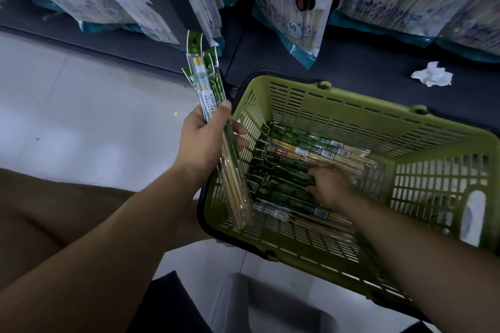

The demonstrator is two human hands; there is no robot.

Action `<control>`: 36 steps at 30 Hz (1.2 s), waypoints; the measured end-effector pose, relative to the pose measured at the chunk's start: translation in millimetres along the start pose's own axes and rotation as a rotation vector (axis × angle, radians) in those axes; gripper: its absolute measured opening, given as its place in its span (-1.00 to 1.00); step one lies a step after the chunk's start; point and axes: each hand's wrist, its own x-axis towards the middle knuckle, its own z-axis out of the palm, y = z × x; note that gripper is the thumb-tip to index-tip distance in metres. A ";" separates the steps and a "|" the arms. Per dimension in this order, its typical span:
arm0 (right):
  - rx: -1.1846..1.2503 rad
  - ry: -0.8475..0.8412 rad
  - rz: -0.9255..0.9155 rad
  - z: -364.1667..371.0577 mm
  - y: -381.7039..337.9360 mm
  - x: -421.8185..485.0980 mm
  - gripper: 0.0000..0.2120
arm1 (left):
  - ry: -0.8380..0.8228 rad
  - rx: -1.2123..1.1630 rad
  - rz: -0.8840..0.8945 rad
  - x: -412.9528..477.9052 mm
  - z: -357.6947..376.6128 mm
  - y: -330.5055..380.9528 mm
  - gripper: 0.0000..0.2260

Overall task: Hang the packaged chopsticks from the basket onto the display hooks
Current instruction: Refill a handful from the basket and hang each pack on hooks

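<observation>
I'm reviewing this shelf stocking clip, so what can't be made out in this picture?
1. Hooks: head view, cut off by the top edge above the hanging bags.
2. Right hand: fingers blurred among the packs in the basket; a grip cannot be told.
3. Bundle in the left hand: packs overlap, count unclear.
4. Pack labels: print too small.

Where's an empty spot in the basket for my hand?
Bare basket floor runs along the near wall, below the packs. The middle is crowded: right hand on the packs, left hand holding more by the left wall.
</observation>
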 end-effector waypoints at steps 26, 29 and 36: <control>0.791 0.509 -0.244 -162.8 -71.7 -149.6 -0.94 | -0.183 -0.134 -0.004 -53.2 65.1 43.1 -0.56; 0.642 0.700 -0.303 -173.8 -85.9 -181.2 -0.83 | -0.226 -0.235 0.102 -71.4 78.0 71.4 -0.57; 0.204 0.807 -0.160 -202.0 -93.1 -249.0 -0.38 | -0.376 -0.287 0.132 -107.1 86.6 126.9 -0.61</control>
